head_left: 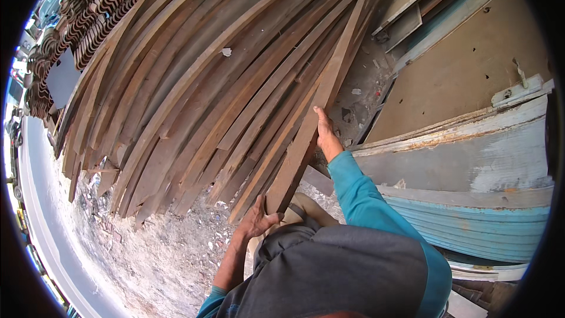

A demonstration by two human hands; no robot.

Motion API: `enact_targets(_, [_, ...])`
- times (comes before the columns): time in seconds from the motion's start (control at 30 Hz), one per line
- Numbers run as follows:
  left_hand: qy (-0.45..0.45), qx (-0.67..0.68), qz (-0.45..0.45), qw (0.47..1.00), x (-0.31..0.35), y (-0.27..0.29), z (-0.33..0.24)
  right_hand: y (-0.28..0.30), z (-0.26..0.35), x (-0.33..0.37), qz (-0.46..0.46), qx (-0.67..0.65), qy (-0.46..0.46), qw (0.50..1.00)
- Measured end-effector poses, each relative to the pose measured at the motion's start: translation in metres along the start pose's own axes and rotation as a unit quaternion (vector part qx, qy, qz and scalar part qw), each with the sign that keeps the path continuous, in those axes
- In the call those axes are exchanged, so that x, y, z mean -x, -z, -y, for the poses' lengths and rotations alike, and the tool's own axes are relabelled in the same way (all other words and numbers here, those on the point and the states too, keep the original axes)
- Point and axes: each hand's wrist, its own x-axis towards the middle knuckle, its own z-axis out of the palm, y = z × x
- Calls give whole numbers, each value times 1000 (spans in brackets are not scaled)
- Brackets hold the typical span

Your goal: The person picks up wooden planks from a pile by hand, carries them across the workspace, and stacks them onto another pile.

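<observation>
A long brown wooden beam slants from close to my body up toward the far end of a timber pile. My left hand grips its near end, with the thumb across the end and the fingers along the left side. Further up, my right hand holds the beam's right side; the thumb points up along it and most of the fingers are hidden behind the wood. Under and left of the beam lies a wide pile of long wooden planks, stacked side by side.
Stacked curved roof tiles stand at the far left. Debris-strewn ground lies at the near left, with a pale road beyond. On the right are a large brown panel and light-blue ribbed sheets.
</observation>
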Motion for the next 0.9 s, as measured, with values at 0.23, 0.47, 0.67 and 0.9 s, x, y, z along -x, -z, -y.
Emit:
enact_targets(0.23, [62, 159, 23, 985, 93, 23, 93, -52, -101, 108, -34, 88, -19, 995])
enact_targets(0.47, [121, -156, -39, 979, 76, 75, 52, -14, -133, 119, 8, 4, -58, 998])
enact_targets(0.67, [-28, -175, -127, 976, -81, 53, -20, -4, -82, 182, 63, -124, -142, 980])
enact_targets(0.9, [-32, -162, -58, 984, -209, -19, -82, 6, -80, 174, 211, -249, -216, 920])
